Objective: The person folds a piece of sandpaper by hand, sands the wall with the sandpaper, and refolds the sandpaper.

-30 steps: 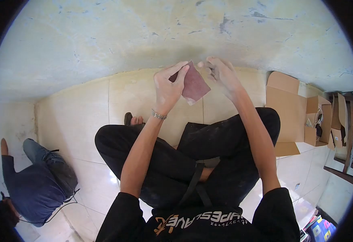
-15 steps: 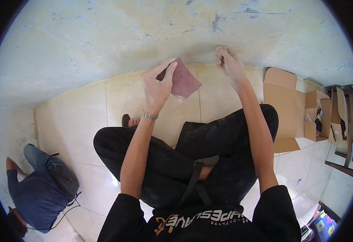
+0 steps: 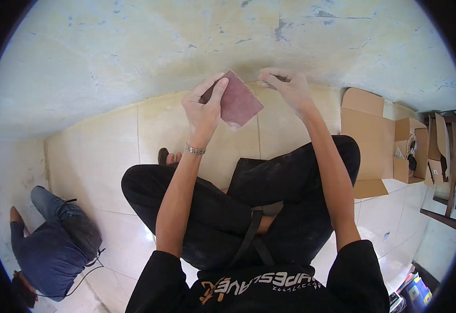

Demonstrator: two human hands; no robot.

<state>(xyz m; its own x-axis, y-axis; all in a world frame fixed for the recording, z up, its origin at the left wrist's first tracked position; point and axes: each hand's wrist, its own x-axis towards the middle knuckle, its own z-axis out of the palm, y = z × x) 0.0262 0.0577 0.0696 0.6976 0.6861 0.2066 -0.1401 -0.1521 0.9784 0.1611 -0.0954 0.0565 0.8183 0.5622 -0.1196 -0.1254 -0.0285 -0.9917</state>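
Note:
A reddish-purple square of sandpaper is pinched at its left edge between the thumb and fingers of my left hand, in front of the wall's lower part. Its bottom corner looks whitish and worn. To the right of the sheet, my right hand points its fingers leftward, thumb apart from them, with nothing visible in it. A small gap separates its fingertips from the sandpaper. Both hands look dusty. The scuffed, pale wall rises just beyond them.
Cream floor tiles meet the wall. Flattened cardboard and an open box with cables lie to the right, beside a wooden rack. Another person crouches at the left, near a dark cable.
My right hand has moved left toward the sandpaper, and its curled fingers have stretched out. My left hand has barely shifted, still holding the sheet.

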